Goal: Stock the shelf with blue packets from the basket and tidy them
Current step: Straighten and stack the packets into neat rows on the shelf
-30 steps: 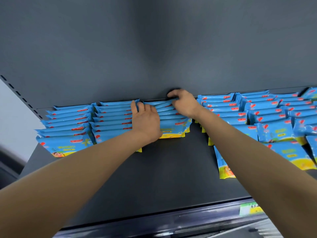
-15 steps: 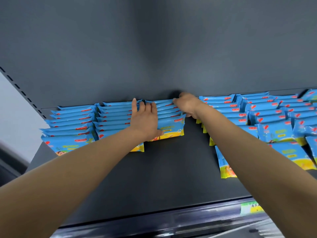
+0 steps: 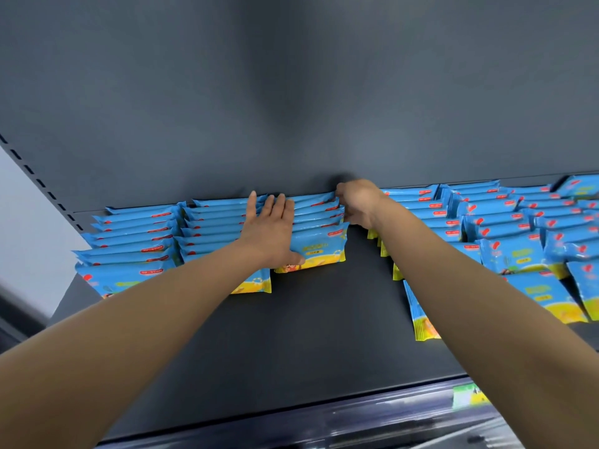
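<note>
Blue packets [image 3: 319, 236] stand in a row at the back of the shelf [image 3: 291, 335], left hand [image 3: 270, 230] flat on them with fingers straight and slightly spread, right hand [image 3: 358, 202] curled round the row's end; light, soft, likely slippery, best squeezed by the sides.

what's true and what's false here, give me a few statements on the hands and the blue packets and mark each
1. The left hand lies flat, fingers straight, over the left side of the middle stack. True.
2. The right hand holds one packet up in the air. False: it grips the middle stack's right end, down on the shelf.
3. More blue packets fill the shelf right of the right arm. True.
4. A basket stands on the shelf. False: none is in view.
</note>
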Tool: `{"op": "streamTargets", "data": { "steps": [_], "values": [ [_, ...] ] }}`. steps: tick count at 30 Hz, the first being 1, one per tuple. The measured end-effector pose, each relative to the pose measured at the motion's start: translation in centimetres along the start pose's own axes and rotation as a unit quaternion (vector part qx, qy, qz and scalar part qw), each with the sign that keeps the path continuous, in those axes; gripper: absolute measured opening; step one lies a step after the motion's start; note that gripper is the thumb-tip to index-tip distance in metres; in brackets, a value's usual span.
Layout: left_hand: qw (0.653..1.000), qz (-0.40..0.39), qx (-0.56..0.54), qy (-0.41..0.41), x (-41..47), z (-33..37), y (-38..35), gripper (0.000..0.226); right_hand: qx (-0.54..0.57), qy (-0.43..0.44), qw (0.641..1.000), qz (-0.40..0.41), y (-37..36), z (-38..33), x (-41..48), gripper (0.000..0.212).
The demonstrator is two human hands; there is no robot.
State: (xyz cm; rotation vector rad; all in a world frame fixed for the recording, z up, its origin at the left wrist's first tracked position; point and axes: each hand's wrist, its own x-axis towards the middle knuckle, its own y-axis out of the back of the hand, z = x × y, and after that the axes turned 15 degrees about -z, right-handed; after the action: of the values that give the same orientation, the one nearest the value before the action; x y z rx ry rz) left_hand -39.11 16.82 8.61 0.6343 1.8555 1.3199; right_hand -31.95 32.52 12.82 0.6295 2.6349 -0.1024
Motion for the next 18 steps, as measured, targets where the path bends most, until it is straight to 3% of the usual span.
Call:
{"op": "streamTargets", "data": {
  "steps": [7,11,18],
  "values": [
    [1.0,0.005,-0.013,-0.013,0.0,-0.1,0.2,0.115,-0.046,-0.004,0.999,0.02,0.2,-0.2,-0.4,0.022],
    [1.0,0.01,-0.019,-0.018,0.0,-0.3,0.1,0.119,-0.124,0.015,0.992,0.029,0.7,-0.1,-0.9,0.011],
    [0.994,0.071,-0.065,-0.058,-0.2,-0.8,0.3,0.099,-0.238,0.059,0.967,0.064,0.6,-0.7,-2.2,0.035]
  ]
}}
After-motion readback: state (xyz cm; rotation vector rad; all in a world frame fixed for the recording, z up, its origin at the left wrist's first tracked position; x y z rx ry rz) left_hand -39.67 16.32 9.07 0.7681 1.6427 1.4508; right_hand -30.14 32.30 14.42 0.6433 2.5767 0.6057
